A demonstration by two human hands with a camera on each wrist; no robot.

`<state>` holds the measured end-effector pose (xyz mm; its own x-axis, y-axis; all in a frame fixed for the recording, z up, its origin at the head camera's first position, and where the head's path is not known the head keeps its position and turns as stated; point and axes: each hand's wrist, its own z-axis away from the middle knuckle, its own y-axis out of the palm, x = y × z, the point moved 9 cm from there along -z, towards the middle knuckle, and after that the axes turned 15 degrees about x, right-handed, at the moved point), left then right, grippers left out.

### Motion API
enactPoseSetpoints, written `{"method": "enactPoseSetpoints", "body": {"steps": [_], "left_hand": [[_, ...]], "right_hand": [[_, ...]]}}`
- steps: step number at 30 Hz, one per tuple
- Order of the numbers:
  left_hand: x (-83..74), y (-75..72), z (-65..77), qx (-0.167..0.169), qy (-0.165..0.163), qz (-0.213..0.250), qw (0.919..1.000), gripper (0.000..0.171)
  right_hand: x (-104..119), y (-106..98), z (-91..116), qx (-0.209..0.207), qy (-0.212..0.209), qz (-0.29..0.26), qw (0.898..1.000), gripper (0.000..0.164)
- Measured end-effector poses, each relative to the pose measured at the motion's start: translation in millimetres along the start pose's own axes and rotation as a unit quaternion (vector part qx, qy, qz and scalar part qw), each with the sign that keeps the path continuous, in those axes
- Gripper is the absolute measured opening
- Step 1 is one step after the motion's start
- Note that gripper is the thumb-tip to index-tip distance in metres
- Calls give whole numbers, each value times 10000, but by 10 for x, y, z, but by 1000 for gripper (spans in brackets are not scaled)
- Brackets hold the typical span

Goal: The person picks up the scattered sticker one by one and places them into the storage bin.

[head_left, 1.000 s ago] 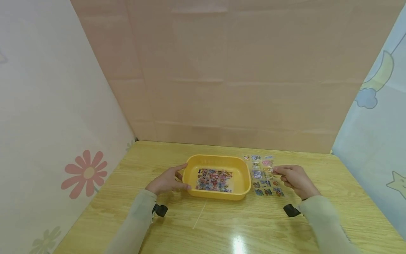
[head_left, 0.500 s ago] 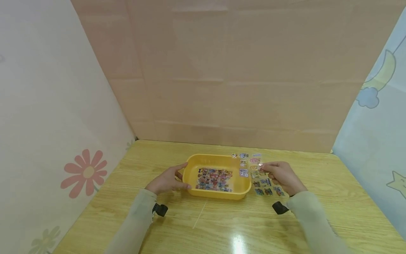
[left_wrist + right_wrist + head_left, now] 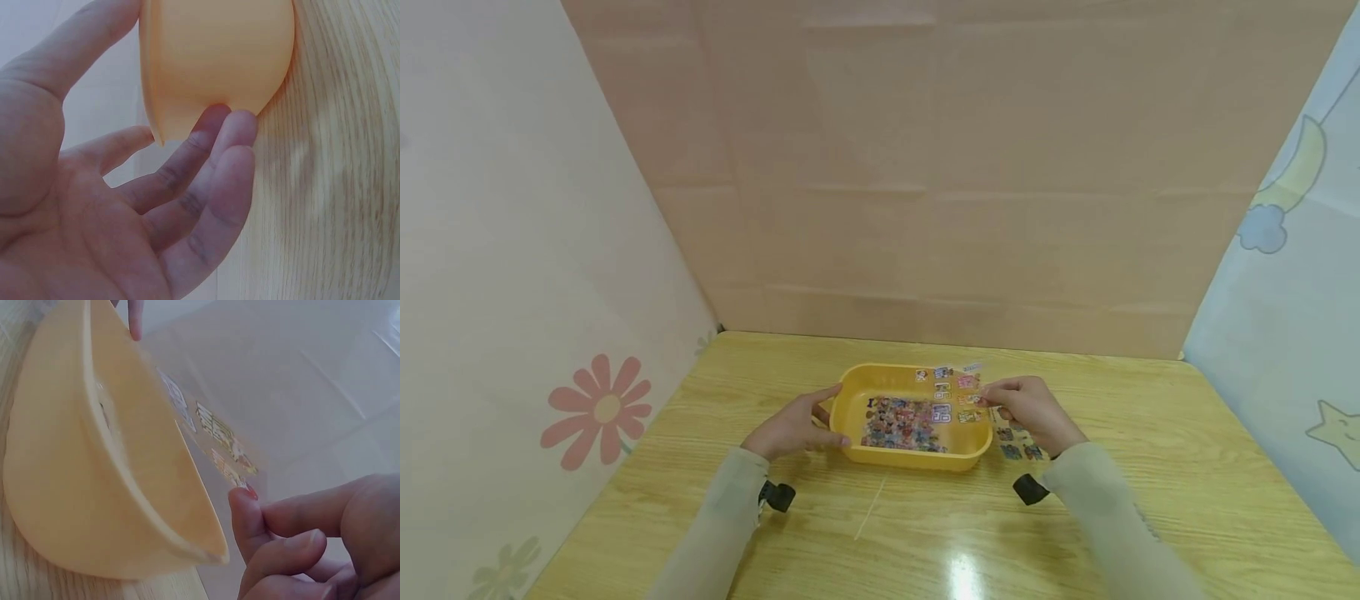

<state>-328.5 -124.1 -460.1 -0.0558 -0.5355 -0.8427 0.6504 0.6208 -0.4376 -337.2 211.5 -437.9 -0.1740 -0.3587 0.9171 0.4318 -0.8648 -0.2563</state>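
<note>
A yellow plastic tub [image 3: 917, 458] stands on the table, with a layer of colourful cartoon stickers [image 3: 898, 425] in its bottom. At its left end my left hand [image 3: 797, 427] holds it, thumb at the front rim and index finger at the back; the left wrist view has several fingertips [image 3: 219, 115] against the outer wall. My right hand [image 3: 1033, 408] pinches a transparent sticker sheet [image 3: 942, 392] by its edge between thumb and index finger. The sheet's left part hangs over the tub's right half, and its lower right part shows past the rim, partly behind the hand.
The tub rests on a wood-grain table [image 3: 850, 533]. A brown paper backdrop [image 3: 925, 208] rises behind the table's far edge. Pale walls with painted flowers [image 3: 607, 408] and stars stand at both sides. A black wrist camera [image 3: 1030, 489] hangs below the right wrist.
My right hand has moved left, carrying the sticker sheet from beside the tub to over its right half. The left hand and the tub have stayed in place.
</note>
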Motion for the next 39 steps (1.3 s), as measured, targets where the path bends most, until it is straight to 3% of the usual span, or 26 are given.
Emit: {"method": "enactPoseSetpoints", "body": {"steps": [18, 31, 35, 39], "left_hand": [[19, -2, -5, 11, 14, -48, 10000, 101], [-8, 1, 1, 32, 15, -24, 10000, 99], [-6, -6, 1, 23, 24, -10, 10000, 100], [-6, -5, 5, 39, 13, -15, 10000, 101]], "right_hand": [[146, 378, -239, 1, -11, -4, 10000, 26], [175, 465, -294, -123, 186, 644, 9977, 26], [163, 476, -301, -194, 403, 905, 9949, 18], [177, 488, -280, -303, 463, 1294, 9900, 27]]}}
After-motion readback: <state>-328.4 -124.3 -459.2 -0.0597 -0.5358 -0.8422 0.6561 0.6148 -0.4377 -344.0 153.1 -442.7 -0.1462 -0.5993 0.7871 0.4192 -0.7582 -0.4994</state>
